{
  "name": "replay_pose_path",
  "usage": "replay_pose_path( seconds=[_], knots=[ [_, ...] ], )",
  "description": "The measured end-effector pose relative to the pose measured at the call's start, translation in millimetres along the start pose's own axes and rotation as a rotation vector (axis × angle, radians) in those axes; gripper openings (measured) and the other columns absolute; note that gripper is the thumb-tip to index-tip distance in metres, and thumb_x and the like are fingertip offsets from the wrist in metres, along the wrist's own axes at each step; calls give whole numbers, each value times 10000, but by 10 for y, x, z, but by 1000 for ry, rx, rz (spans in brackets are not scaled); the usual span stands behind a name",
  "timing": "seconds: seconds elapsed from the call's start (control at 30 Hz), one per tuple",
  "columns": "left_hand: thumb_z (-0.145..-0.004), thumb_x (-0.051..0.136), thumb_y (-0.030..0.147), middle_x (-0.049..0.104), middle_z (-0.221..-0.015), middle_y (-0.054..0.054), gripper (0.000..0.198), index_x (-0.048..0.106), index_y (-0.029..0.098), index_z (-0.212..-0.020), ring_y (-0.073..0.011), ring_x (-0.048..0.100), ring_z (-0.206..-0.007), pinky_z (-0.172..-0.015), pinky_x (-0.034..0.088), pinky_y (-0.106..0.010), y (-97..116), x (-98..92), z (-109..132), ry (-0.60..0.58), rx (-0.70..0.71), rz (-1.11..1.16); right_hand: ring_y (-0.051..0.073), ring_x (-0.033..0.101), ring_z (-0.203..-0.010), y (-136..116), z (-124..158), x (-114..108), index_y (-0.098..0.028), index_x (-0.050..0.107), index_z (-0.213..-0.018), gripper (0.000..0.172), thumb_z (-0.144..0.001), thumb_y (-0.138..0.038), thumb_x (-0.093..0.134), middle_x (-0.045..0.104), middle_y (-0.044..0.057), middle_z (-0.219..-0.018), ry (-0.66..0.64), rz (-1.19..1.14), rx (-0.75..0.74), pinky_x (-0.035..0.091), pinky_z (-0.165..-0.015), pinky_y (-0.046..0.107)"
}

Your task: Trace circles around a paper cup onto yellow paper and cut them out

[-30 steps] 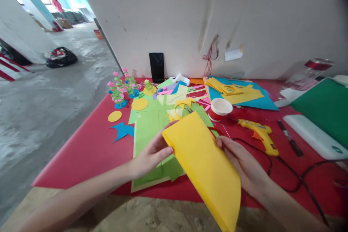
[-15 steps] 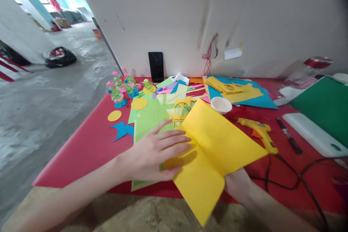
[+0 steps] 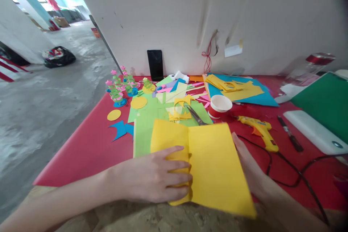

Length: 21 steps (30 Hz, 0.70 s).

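Observation:
A creased sheet of yellow paper [image 3: 214,163] is spread in front of me, its fold running up and down. My left hand [image 3: 160,177] lies on its left half, fingers stretched apart and tips near the fold. At the right edge, my right hand [image 3: 248,166] holds the sheet from behind; most of its fingers are hidden. Just beyond the paper lie scissors [image 3: 196,116], partly covered by it, and a cut yellow scrap [image 3: 181,114]. Green paper [image 3: 143,134] sits under the sheet's left side.
A paper cup [image 3: 219,107], a yellow glue gun [image 3: 259,130] with its cord and a black marker [image 3: 290,136] are to the right. Paper flowers [image 3: 116,88], yellow discs [image 3: 114,115] and blue scraps [image 3: 122,130] lie left. A phone [image 3: 155,65] leans on the wall.
The yellow sheet has turned and come lower, so its fold now runs upright and the scissors show. My right hand has moved from beneath to the right edge; my left hand has slid nearer me.

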<state>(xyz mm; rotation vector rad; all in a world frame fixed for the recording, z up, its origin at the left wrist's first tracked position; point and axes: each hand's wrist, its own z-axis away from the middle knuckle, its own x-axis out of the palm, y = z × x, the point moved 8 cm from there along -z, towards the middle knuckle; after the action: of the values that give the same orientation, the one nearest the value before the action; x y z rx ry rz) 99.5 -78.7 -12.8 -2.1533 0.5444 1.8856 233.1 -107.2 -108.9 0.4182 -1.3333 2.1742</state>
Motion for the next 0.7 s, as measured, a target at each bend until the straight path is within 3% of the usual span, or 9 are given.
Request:
replay_pose_path(
  seconds=[0.13,0.2,0.3,0.4,0.47,0.57,0.6,0.63,0.7],
  knots=[
    [-894,458,134,642,-1063,-3,184,632,188,-864,-183,472,-1164,-1135,179,-466,37,-41,81,76,-9,-44,272,641,-941,-105,-60,-96,-142,633,-1046,348,-788,-375,609,688,119,-1021,57,-26,31,460,-900,436],
    [-900,434,121,644,-1065,-6,216,635,183,-850,-173,459,-1186,-1147,144,-462,-37,-85,171,127,-47,-115,267,634,-961,-168,-76,-93,-164,601,-1095,358,-755,-253,667,670,100,-1077,100,-31,-23,471,-898,425],
    [-877,440,76,595,-1164,22,259,601,244,-992,-143,422,-1224,-1153,124,-454,-331,-249,431,352,-270,-248,226,600,-1038,-277,-48,-73,-241,568,-1146,386,-771,-267,658,644,31,-1144,172,-75,-143,484,-911,359],
    [-812,512,47,511,-1256,-77,461,454,238,-1228,-222,328,-1292,-1096,217,-536,-593,-362,771,597,-577,-339,217,567,-1091,-385,20,-70,-280,568,-1148,391,-769,-268,663,642,-11,-1148,252,-116,-251,489,-926,335],
    [-796,550,58,519,-1248,-90,504,430,212,-1260,-227,256,-1328,-1107,178,-532,-542,-284,761,532,-563,-454,227,573,-1083,-415,52,-53,-283,585,-1128,370,-768,-255,664,652,-12,-1127,277,-125,-270,502,-914,341],
    [-841,521,100,557,-1229,-13,310,553,201,-1132,-170,233,-1337,-1142,1,-475,-272,-27,496,262,-321,-518,232,592,-1053,-364,44,10,-278,599,-1108,331,-781,-254,645,656,2,-1120,241,-115,-194,513,-891,335],
    [-867,489,129,555,-1236,-7,240,583,179,-1083,-165,290,-1310,-1145,-5,-456,-199,9,424,238,-279,-470,238,595,-1047,-332,33,29,-268,604,-1101,314,-788,-267,633,652,13,-1127,222,-110,-155,511,-892,341],
    [-885,460,145,568,-1219,-20,208,604,150,-1035,-178,373,-1260,-1147,59,-446,-144,17,362,242,-255,-413,243,597,-1043,-304,21,40,-257,608,-1093,300,-794,-282,622,648,23,-1134,207,-104,-120,508,-894,346],
    [-906,395,140,620,-1132,-77,241,617,83,-980,-202,522,-1113,-1069,310,-393,-90,-7,270,272,-235,-348,253,602,-1029,-288,-3,35,-238,607,-1088,295,-800,-297,611,647,38,-1135,189,-77,-89,506,-890,365]
  ],
)
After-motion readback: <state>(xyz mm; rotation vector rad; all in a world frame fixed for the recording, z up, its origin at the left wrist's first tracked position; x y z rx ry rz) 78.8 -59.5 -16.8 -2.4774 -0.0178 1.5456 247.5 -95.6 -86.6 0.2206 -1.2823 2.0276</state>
